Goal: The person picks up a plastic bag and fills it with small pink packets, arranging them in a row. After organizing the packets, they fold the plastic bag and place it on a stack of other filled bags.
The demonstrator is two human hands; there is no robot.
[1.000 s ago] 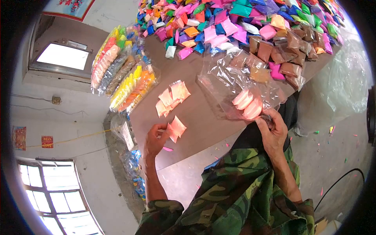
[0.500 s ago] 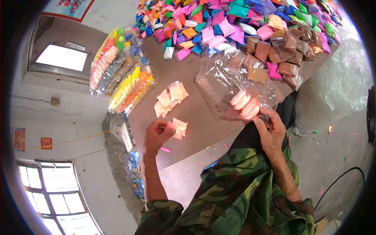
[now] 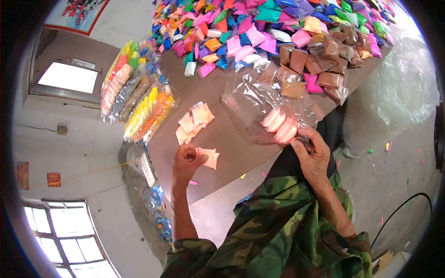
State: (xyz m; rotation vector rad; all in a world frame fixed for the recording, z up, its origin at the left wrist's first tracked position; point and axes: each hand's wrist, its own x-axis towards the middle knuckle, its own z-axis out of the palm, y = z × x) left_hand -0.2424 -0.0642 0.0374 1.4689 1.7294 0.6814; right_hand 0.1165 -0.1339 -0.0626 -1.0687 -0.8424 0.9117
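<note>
My left hand is closed, with thumb and fingers pinching the edge of a peach packet above the brown table. Just beyond it lie several more peach packets in an overlapping group. My right hand pinches the near edge of a large clear plastic bag. Inside the bag, close to my right fingertips, peach packets stand side by side.
A heap of colourful packets covers the far table, with brown packets at its right. Filled clear bags lie at the left edge. A big plastic sack hangs at the right.
The view has shifted slightly, so the table's contents appear further left. Both hands keep their grips, on the peach packet and on the bag's edge.
</note>
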